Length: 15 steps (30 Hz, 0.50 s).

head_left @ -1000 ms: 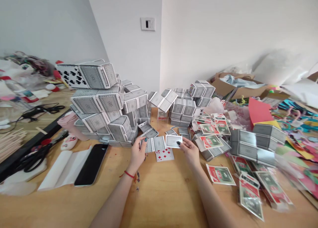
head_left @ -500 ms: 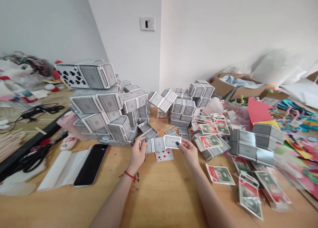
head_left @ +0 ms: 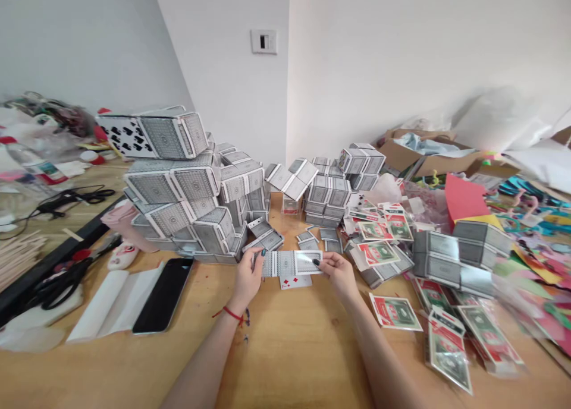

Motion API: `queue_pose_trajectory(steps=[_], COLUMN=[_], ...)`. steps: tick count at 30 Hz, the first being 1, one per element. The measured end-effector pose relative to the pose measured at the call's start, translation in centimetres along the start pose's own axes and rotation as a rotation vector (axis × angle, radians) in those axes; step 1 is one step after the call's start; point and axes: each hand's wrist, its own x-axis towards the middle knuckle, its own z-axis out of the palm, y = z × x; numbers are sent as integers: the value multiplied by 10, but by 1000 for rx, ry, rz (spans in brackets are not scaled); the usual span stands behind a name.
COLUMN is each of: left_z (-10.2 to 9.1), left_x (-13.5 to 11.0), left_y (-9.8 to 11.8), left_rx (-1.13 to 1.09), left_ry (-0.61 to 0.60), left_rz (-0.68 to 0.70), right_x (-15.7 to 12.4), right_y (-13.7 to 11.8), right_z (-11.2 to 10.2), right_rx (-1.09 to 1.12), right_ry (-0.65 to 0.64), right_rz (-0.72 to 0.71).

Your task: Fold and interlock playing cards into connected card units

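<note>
My left hand (head_left: pixel 248 278) is closed, thumb on top, on a row of grey-backed playing cards (head_left: pixel 285 260) above the wooden table. At the right end of that row, my right hand (head_left: pixel 338 272) pinches a playing card (head_left: pixel 307 263) with a white border and grey back. Its left edge meets or overlaps the row; I cannot tell whether they are joined. Partly covered below them is a face-up diamonds card (head_left: pixel 294 282). Just beyond my hands are a folded card piece (head_left: pixel 264 236) and smaller card pieces (head_left: pixel 307 239).
Stacked blocks of folded cards (head_left: pixel 178 183) stand at left, with lower stacks (head_left: pixel 329 192) behind right. A black phone (head_left: pixel 164 296), white paper (head_left: pixel 113 305) and scissors (head_left: pixel 66 278) lie left. Red-green card boxes (head_left: pixel 395 312) and coloured paper (head_left: pixel 466 201) cover the right.
The card in my right hand has come down and slightly left, level with the row in my left hand. It now hides more of the diamonds card. My left hand has hardly moved.
</note>
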Motion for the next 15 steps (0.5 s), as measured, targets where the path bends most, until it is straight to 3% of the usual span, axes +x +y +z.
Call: queue_pose_trajectory(steps=[15], left_z=[2], left_x=[-4], left_y=[2], left_rx=[74], left_ry=[-7], left_rz=[86], right_x=[1], right_y=[1], right_z=[0], right_rx=[16], right_ry=[28], right_rz=[3])
